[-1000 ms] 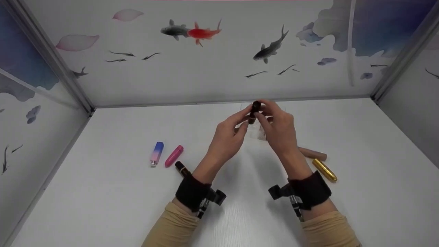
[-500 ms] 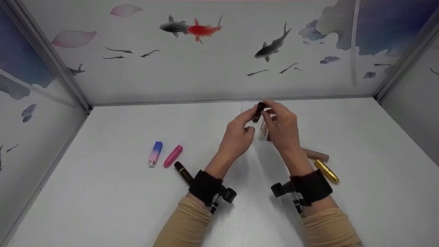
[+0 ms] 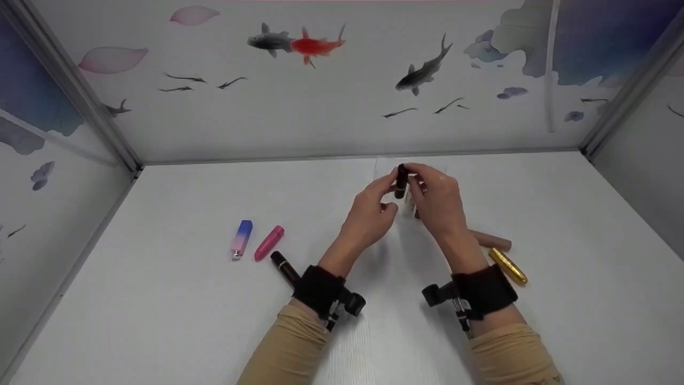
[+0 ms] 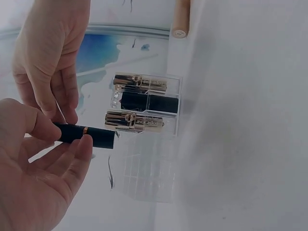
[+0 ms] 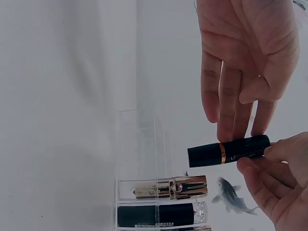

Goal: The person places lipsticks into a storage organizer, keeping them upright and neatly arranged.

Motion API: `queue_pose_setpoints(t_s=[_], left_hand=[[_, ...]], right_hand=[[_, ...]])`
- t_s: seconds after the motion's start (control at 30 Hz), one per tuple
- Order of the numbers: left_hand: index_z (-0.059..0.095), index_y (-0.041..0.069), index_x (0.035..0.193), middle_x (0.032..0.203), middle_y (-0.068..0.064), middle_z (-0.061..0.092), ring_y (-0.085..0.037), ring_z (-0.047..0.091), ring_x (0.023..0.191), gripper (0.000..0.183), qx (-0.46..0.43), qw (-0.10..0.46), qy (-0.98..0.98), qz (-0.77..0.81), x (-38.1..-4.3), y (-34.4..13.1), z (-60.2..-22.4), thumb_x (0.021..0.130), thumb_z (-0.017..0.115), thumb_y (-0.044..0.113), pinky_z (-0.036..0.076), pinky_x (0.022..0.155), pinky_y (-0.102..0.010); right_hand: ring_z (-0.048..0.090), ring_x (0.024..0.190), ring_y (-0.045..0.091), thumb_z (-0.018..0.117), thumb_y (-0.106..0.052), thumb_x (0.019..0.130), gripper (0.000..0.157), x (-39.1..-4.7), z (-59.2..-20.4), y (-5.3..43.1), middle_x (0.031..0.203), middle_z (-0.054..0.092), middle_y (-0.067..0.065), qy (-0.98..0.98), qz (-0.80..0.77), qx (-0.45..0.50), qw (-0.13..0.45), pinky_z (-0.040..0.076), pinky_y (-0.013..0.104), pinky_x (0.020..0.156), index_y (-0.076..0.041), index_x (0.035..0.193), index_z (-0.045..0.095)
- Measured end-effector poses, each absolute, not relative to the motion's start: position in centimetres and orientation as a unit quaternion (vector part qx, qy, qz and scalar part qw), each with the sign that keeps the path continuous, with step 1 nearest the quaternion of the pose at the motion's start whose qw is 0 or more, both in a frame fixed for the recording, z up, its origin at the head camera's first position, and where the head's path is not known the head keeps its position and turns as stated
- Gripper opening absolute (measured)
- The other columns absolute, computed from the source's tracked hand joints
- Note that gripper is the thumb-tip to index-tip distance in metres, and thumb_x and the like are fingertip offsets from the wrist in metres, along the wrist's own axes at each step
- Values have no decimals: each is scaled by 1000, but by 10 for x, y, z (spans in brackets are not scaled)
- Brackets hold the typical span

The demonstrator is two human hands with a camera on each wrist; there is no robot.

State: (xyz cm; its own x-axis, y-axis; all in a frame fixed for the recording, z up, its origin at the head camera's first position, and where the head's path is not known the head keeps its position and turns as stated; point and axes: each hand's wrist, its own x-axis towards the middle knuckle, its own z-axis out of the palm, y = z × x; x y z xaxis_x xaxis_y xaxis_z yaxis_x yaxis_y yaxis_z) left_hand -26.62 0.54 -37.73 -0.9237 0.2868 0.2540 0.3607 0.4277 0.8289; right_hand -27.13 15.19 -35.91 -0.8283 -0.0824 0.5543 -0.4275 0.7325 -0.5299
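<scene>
A black lipstick with a gold band is raised above the table between both hands. My left hand holds it at the left, index fingertip by its upper end, thumb bent nearer me. From the right, my right hand holds it with index finger on the upper end. In the right wrist view, the right fingers lie along its end and side, facing the left hand's fingers. Just beyond stands a clear lipstick organizer holding gold lipsticks and a black one.
On the left lie a blue-pink tube, a pink tube and another black lipstick, partly behind the left wrist strap. At right are a brown tube and a gold tube. A printed panel closes the table's back.
Both hands have shifted slightly right with the lipstick, the left more so. The lipstick has turned more upright, and the left thumb has come away from it.
</scene>
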Motion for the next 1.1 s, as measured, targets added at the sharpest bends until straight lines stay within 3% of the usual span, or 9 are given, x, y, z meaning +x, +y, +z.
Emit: queue_pose_setpoints(t_s=[0.3,0.7,1.1], left_hand=[[31,14,157,157,-3,44,-15,51,138,64,-188,21,-860,-474,-269,7,-386,97,49,1,53,103,-29],[28,13,158,158,-4,41,-16,48,141,66,-201,17,-864,-462,-270,7,-392,97,50,1,53,103,-29],[24,13,159,160,-3,38,-17,44,144,68,-200,-6,-864,-461,-271,7,-394,97,50,0,51,105,-30]], right_hand=[[71,102,33,58,-3,98,29,-272,-363,152,119,70,23,-917,303,152,213,61,44,84,4,127,62],[66,100,37,61,-7,98,31,-271,-365,157,112,70,23,-931,258,159,205,56,48,81,1,128,62],[65,107,40,62,-8,97,31,-273,-366,161,116,71,22,-939,234,161,194,56,50,85,0,127,64]])
